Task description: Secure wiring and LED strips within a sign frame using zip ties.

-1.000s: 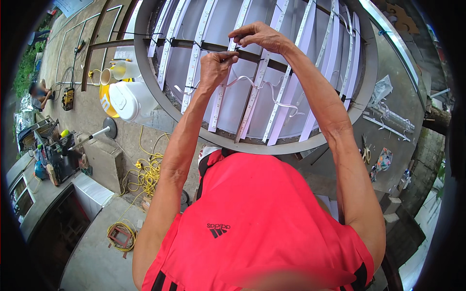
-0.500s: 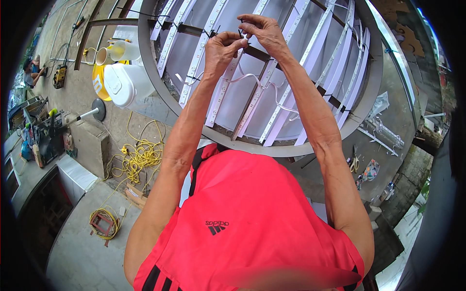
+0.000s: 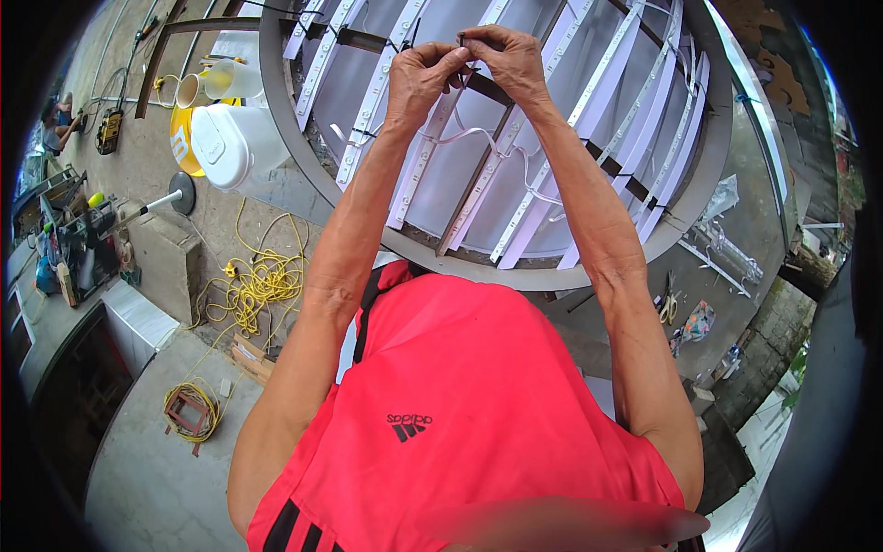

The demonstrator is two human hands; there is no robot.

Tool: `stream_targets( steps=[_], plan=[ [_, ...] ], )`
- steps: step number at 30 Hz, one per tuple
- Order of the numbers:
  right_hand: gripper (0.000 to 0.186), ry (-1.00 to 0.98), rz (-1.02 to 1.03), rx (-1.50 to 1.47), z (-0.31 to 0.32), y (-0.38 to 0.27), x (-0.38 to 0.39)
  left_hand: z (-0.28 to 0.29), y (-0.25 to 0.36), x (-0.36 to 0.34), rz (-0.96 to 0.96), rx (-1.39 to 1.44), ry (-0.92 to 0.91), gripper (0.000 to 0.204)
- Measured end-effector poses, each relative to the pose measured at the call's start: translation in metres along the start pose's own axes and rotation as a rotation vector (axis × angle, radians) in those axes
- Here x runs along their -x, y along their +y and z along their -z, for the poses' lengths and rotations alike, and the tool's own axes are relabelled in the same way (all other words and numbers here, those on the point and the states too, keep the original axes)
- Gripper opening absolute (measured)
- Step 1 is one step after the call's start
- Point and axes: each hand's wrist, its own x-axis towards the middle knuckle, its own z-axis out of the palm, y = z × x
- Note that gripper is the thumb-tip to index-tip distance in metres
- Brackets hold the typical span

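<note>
My left hand [image 3: 418, 85] and my right hand [image 3: 508, 66] meet, fingers pinched, on a thin black tie [image 3: 463, 77] at a dark metal crossbar [image 3: 487, 86]. Beneath them, white LED strips [image 3: 414, 184] on pale lilac bars run across a large round metal frame [image 3: 589, 276]. Loose white wire [image 3: 478, 136] loops between the strips just below my hands. Other black ties stand up from the crossbar left of my hands.
At left are white containers [image 3: 225, 147], a yellow tool [image 3: 108, 138], a crouching person [image 3: 57, 124], tangled yellow cord [image 3: 258, 285] and a machine with clutter [image 3: 74, 239]. At right, scissors [image 3: 670, 304] and plastic scraps [image 3: 727, 248] lie on a grey surface.
Both hands have moved slightly up and closer together over the crossbar, their fingertips now meeting on the tie. The view has shifted a little, with the frame appearing further right.
</note>
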Motion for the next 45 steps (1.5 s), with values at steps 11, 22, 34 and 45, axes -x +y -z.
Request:
stream_targets(
  steps=[11,22,34,45],
  plan=[
    [0.017,0.008,0.019,0.011,0.001,0.001,0.001,-0.001,0.0,-0.002,0.039,0.013,0.008,0.023],
    [0.016,0.016,0.037,0.062,0.001,0.005,0.004,-0.001,-0.001,-0.003,0.049,0.048,-0.007,0.024],
    [0.009,0.174,0.502,0.495,-0.008,0.004,0.008,0.0,-0.001,-0.003,0.065,0.057,0.017,0.022],
    [0.008,0.201,0.394,0.431,-0.01,0.002,0.009,-0.003,-0.002,-0.004,0.038,0.129,0.032,0.022]
  ],
)
